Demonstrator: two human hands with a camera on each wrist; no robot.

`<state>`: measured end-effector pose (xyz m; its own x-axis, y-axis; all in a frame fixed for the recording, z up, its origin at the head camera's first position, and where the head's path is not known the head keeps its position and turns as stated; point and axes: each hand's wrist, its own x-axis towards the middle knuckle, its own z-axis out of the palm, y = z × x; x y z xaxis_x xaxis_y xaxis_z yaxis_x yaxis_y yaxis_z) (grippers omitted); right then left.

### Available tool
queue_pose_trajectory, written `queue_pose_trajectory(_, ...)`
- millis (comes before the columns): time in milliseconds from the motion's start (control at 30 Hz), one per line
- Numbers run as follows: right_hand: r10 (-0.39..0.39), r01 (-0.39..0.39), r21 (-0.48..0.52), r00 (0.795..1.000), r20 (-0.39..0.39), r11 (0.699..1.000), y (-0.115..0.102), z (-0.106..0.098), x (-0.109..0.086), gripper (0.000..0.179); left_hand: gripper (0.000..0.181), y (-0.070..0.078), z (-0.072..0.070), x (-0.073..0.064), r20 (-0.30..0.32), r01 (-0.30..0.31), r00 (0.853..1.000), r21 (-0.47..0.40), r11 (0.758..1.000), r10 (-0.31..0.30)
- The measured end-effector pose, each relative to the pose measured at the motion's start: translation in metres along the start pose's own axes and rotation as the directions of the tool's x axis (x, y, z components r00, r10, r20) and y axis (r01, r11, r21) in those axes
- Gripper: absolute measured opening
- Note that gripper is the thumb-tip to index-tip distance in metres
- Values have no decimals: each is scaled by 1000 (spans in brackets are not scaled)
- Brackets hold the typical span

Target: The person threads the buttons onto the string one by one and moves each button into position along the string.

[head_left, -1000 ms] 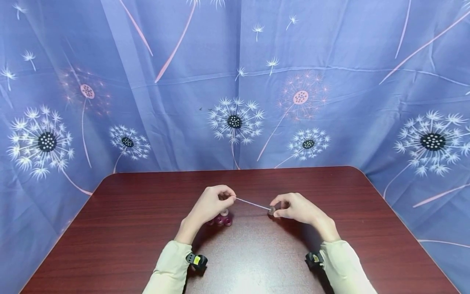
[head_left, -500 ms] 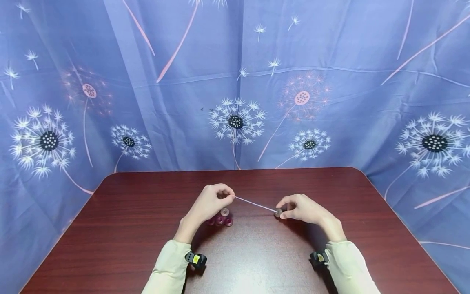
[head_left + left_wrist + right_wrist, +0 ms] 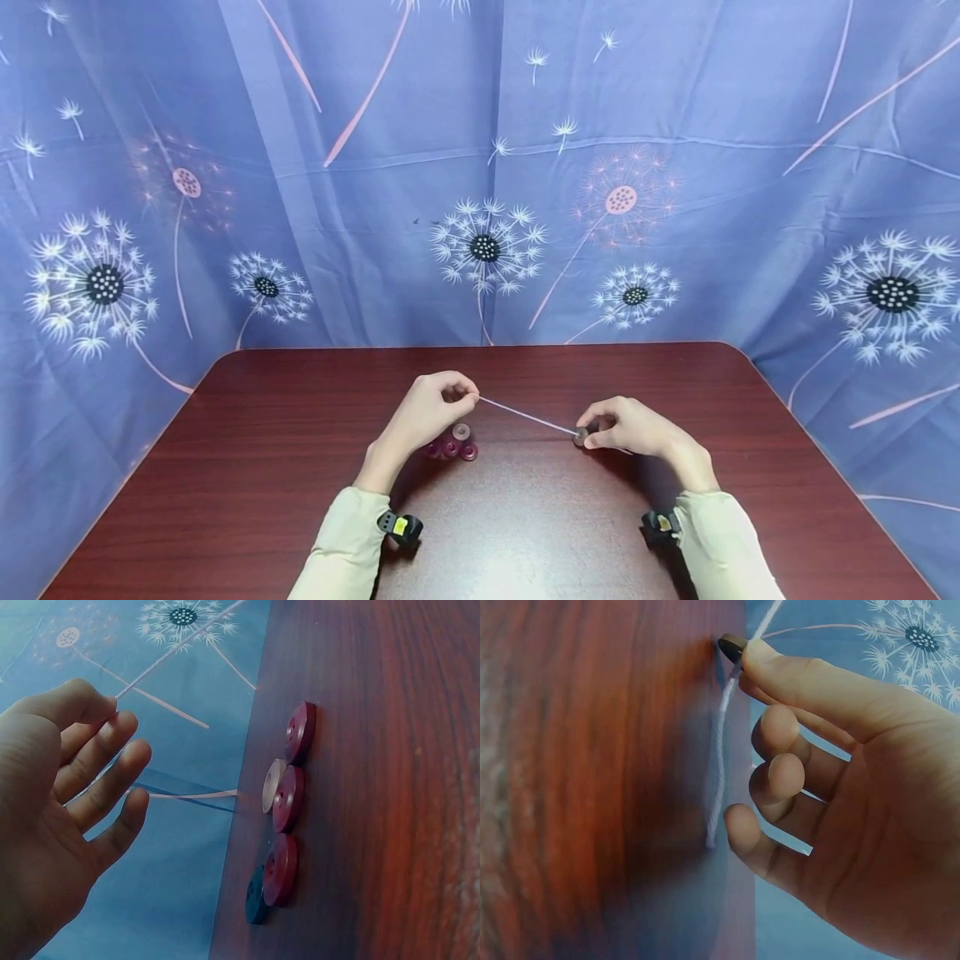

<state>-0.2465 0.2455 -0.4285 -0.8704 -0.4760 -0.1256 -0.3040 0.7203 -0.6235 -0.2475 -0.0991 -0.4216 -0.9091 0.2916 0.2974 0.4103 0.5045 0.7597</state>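
A pale string [image 3: 525, 414] runs taut between the two hands, sloping down to the right. Its upper end is pinched by the left hand [image 3: 427, 410] between thumb and index finger, the other fingers loosely bent. The right hand [image 3: 637, 429] pinches a brownish button [image 3: 581, 437] by its edge, low over the table. String meets the button there, and a loose tail [image 3: 720, 757] hangs past it in the right wrist view. Whether it passes through a hole is hidden by the thumb. Below the left hand lie dark red buttons [image 3: 289, 799], a pale button [image 3: 274, 786] and a dark teal button [image 3: 256, 896].
Both hands work over a glossy dark red wooden table [image 3: 285, 467]. A blue curtain [image 3: 360, 250] with dandelion prints hangs behind its far edge. Light glares off the table's near middle.
The right hand has moved to the right with the button, so the string between the hands is longer. A string tail now shows beyond the right fingers. The left hand has risen slightly.
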Motion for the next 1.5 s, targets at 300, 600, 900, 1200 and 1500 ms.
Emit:
queue_pose_trajectory(300,20,-22,44,999,42,999,3,-5,-3,28,5,1,0,0,-1,9,1000,-4,1000,-9)
queue_pose_trajectory(600,39,-43,62,997,61,997,7,-7,-6,29,5,0,1,1,6,-9,1000,16,1000,8)
queue_pose_trajectory(900,15,-15,6,1000,15,1000,-1,-10,-8,29,4,1,5,1,42,-14,999,9,1000,13)
queue_pose_trajectory(1200,-71,59,-105,990,-118,993,-20,-8,-5,19,9,2,11,-1,135,62,990,-78,995,-51)
queue_pose_trajectory(1500,-105,112,38,985,-139,993,-38,1,1,16,9,5,12,-2,147,71,988,-98,993,-56)
